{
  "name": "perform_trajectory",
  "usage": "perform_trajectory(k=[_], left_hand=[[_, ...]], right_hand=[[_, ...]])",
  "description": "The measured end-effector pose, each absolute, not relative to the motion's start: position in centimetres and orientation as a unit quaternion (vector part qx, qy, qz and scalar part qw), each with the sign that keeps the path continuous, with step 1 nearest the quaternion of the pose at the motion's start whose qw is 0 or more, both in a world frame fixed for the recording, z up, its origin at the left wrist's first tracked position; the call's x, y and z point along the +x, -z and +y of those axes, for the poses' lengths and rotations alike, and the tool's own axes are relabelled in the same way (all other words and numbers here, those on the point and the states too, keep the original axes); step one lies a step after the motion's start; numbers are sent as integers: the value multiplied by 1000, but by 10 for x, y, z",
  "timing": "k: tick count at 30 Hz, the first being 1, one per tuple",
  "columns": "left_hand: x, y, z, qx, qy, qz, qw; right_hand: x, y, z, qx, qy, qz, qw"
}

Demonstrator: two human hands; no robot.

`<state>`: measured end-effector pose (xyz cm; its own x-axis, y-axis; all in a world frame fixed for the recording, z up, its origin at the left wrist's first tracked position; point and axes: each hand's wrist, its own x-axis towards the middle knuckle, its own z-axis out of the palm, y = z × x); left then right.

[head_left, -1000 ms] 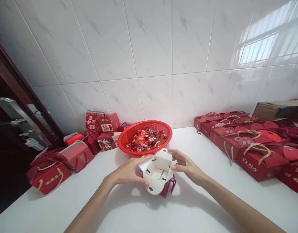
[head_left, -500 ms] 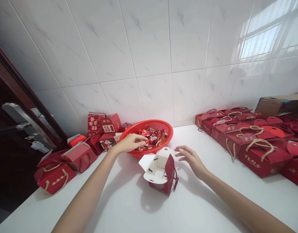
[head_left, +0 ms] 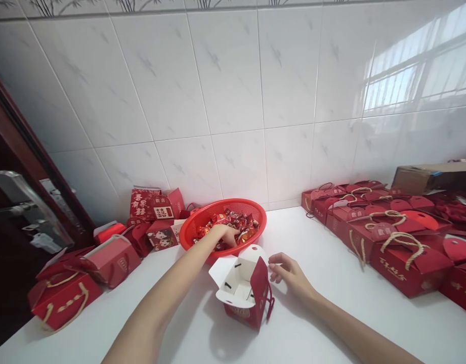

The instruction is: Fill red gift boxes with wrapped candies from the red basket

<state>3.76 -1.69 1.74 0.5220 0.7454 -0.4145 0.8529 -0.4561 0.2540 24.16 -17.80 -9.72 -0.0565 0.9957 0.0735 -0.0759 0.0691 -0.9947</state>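
Note:
My left hand (head_left: 228, 236) reaches down among the wrapped candies (head_left: 247, 222) in a red plastic basket (head_left: 261, 211). Its fingers point downward and their tips are hidden, so I cannot tell whether they grip a candy. In front of the basket stands a small red gift box (head_left: 243, 315), upright with its white-lined flaps spread apart. Its inside is white and I see no candy in it; a dark red cord hangs on its right side. Just right of the box, my right hand (head_left: 288, 271) is open, loosely bent, and holds nothing.
On the right, closed red gift boxes (head_left: 392, 268) with rope handles stand in rows, a brown carton (head_left: 415, 179) behind them. More red boxes (head_left: 117, 263) are clustered at the left, near a dark door (head_left: 5, 242). A tiled wall (head_left: 236, 167) backs the white table (head_left: 301, 333).
My left hand has gone from above the basket's edge down into the candies. The right hand has come closer to the box's side. The view has tilted up slightly.

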Motion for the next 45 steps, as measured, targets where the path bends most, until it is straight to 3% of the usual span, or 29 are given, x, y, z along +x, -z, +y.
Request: perform_trajectory(k=[3,11,17,23,30,38,45], left_hand=[[37,-18,-27,820,185,497,217],[35,-17,-43,829,184,478,222],[37,-13,-46,854,132,479,153],[33,-15,-47,856,97,478,173],[21,-18,-47,827,-62,498,252],[18,-22,-41,735,-357,439,373],[16,-19,-36,725,-396,429,364]], right_hand=[[243,98,-177,-451,-510,-527,509],[243,107,-171,-463,-491,-548,494],[243,106,-170,-479,-478,-549,491],[243,104,-170,-483,-475,-548,491],[245,104,-169,-495,-471,-542,489],[246,98,-174,-501,-482,-537,478],[246,99,-175,-505,-479,-545,468]])
